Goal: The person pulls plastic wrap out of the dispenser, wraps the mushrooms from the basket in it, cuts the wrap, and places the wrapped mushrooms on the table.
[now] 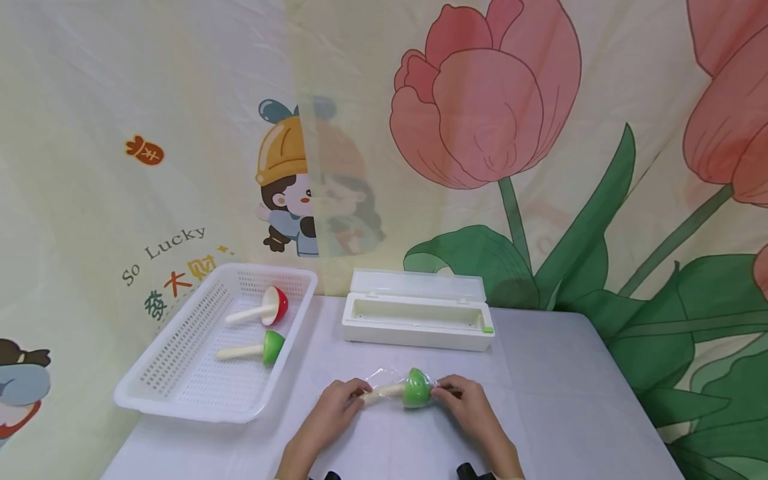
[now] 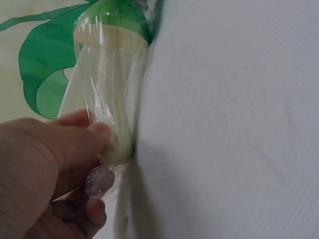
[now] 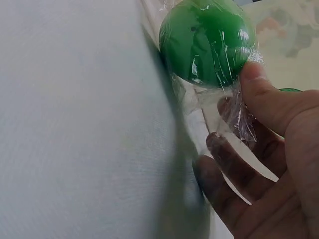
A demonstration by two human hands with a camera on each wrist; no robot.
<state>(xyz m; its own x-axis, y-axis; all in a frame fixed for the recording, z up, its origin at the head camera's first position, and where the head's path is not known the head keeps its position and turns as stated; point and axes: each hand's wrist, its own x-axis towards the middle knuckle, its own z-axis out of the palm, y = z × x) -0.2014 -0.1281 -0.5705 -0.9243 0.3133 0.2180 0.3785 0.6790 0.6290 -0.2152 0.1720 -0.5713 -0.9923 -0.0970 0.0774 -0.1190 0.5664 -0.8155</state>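
Note:
A toy mushroom [image 1: 416, 389] with a green cap and pale stem lies across the front of the table, wrapped in clear plastic film [image 2: 130, 74]. My left hand [image 1: 337, 405] pinches the film-covered stem end between thumb and fingers. In the left wrist view, a bunched twist of film [image 2: 99, 180] sticks out below the thumb. On the cap side, my right hand [image 1: 471, 402] pinches gathered film [image 3: 243, 119] with the thumb against the cap's edge. The other fingers of that hand are spread and bent beneath the gathered film, close over the tabletop.
A white perforated basket [image 1: 189, 415] stands at the left, holding a red-capped mushroom [image 1: 274, 307] and another green-capped mushroom [image 1: 273, 347]. Behind my hands is a long white box [image 1: 414, 335] with its translucent lid [image 1: 419, 285] raised and a green tab at its right end. A printed curtain hangs behind.

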